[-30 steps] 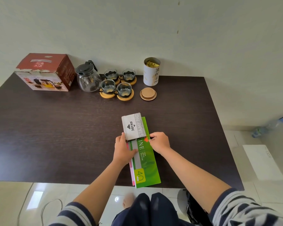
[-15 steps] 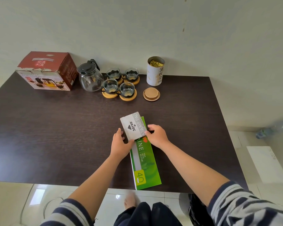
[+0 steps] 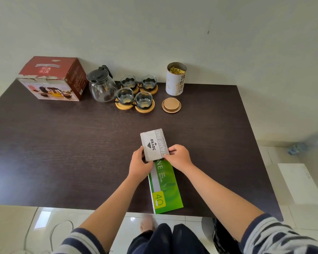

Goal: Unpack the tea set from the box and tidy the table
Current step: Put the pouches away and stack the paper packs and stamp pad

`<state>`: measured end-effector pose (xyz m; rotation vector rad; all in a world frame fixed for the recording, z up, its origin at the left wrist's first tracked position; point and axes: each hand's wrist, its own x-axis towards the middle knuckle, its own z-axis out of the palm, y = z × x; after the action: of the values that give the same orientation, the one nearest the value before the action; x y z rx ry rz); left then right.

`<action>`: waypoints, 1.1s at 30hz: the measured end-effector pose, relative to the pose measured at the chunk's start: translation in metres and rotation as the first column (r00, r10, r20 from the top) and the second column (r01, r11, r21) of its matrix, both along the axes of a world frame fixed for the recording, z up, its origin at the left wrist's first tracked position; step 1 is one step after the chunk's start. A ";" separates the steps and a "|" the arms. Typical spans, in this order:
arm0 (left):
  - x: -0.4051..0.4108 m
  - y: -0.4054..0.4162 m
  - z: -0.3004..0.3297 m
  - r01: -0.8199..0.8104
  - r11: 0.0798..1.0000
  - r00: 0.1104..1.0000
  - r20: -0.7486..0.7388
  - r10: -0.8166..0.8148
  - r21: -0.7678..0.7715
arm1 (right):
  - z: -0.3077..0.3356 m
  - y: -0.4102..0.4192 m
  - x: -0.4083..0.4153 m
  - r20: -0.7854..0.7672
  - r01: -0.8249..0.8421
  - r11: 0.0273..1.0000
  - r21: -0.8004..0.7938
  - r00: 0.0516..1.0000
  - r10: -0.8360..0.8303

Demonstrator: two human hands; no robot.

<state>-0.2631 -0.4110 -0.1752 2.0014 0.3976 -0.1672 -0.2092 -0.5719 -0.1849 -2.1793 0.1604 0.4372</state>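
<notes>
Grey stamp pad box (image 3: 154, 145) — "JOYKO" lettering — gripped by both hands.

Dark wood-grain table (image 3: 62, 153) against plain off-white wall (image 3: 154, 30), few small marks on it. Glossy pale tiled floor (image 3: 13, 222) below, bright light reflections. Thin cable (image 3: 52, 233) looped on floor at left.
</notes>
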 end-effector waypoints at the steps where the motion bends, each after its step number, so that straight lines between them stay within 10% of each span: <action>1: 0.000 0.001 0.001 0.030 0.999 0.999 -0.010 -0.030 0.020 | 0.000 0.000 -0.001 0.012 -0.003 1.000 0.007 1.000 0.003; 22: -0.142 -0.058 -0.016 -0.176 0.982 0.982 0.077 0.171 0.067 | -0.022 -0.075 -0.139 0.271 -0.505 0.862 -0.040 0.825 0.496; 33: -0.154 -0.059 -0.017 -0.050 0.963 0.989 0.144 0.012 0.264 | -0.035 -0.079 -0.144 0.446 -0.483 0.874 -0.047 0.773 0.451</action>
<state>-0.4167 -0.4701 -0.1927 2.2549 0.3755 0.0517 -0.3533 -0.6512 -0.2195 -2.1756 -0.6622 0.1939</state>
